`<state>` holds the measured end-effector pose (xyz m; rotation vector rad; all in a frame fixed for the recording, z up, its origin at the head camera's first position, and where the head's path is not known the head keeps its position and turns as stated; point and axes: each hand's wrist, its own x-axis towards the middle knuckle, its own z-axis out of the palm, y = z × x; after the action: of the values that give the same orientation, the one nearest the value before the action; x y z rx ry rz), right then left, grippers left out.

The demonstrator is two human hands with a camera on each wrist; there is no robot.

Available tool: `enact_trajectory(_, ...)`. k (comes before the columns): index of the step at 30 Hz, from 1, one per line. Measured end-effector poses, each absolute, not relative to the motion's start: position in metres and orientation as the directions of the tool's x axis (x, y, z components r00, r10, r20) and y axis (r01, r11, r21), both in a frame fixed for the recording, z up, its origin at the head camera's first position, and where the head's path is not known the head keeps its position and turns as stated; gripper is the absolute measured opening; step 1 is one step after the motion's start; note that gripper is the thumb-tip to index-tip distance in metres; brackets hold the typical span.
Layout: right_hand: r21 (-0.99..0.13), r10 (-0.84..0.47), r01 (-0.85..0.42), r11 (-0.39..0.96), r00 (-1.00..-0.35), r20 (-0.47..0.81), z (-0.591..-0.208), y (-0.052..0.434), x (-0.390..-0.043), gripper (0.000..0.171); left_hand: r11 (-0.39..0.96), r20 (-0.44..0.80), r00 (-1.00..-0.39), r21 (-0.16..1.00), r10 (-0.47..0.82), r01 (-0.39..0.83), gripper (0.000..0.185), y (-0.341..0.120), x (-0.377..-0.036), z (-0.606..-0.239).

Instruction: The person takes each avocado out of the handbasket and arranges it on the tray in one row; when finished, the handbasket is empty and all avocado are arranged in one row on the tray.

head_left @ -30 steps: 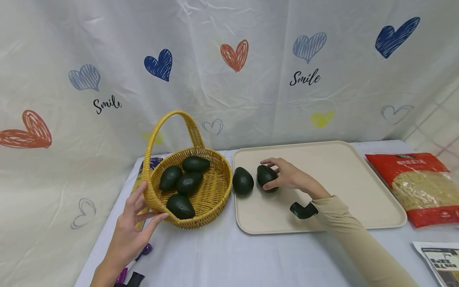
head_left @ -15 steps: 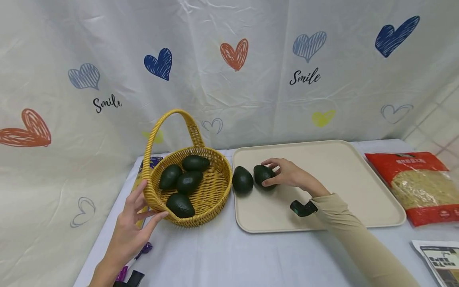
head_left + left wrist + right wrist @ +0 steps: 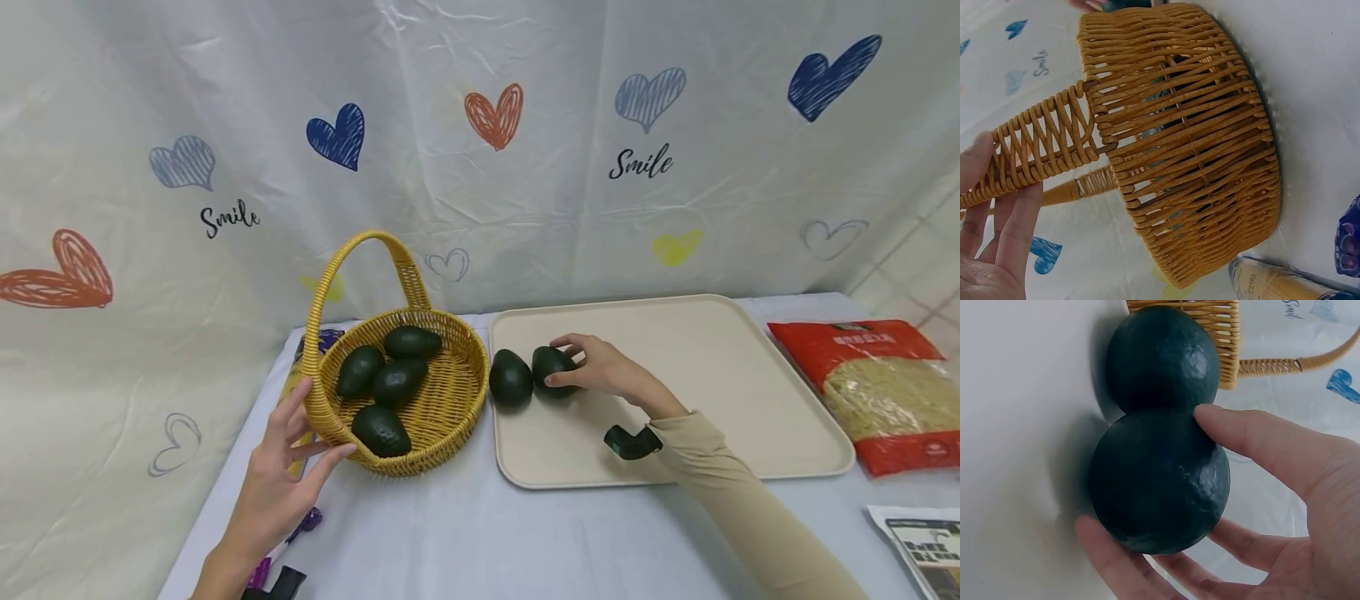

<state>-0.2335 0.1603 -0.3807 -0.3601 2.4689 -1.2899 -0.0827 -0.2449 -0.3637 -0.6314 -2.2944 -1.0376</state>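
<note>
A yellow wicker basket (image 3: 442, 400) with a tall handle (image 3: 360, 246) holds several dark green avocados (image 3: 393, 382). My left hand (image 3: 315, 429) rests against its near-left rim, thumb on the front wall and straight fingers beside the handle base (image 3: 1041, 150); the woven wall (image 3: 1191, 144) fills the left wrist view. On the beige tray (image 3: 712, 392) my right hand (image 3: 570, 365) curls thumb and fingers round an avocado (image 3: 1160, 481). That avocado touches a second one (image 3: 1163, 359) lying by the tray's left edge, next to the basket.
A red bag of dried noodles (image 3: 877, 392) lies right of the tray, and a printed paper (image 3: 922, 542) sits at the near right. A yellow packet (image 3: 1279, 281) and a purple item (image 3: 300, 529) lie by the basket's left. A heart-printed backdrop hangs behind.
My right hand has slid its avocado a little to the left until it touches the other avocado on the tray. The left hand and basket have stayed put.
</note>
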Motion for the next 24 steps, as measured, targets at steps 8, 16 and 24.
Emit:
enact_trajectory(8, -0.801, -0.386, -0.114, 0.588, -0.91, -0.154, -0.378, 0.161, -0.234, 0.072, 0.584, 0.643, -0.74, 0.53, 0.196, 0.615, 0.119, -0.245, -0.082, -0.365)
enact_trajectory(16, -0.769, -0.392, -0.145, 0.623, -0.909, -0.146, -0.374, 0.167, -0.235, 0.074, 0.598, 0.63, -0.754, 0.536, 0.186, 0.596, 0.119, -0.244, -0.082, -0.364)
enact_trajectory(24, -0.779, -0.391, -0.178, 0.601, -0.916, -0.092, -0.366, 0.173, -0.234, 0.069, 0.588, 0.639, -0.744, 0.532, 0.194, 0.61, 0.118, -0.245, -0.082, -0.364)
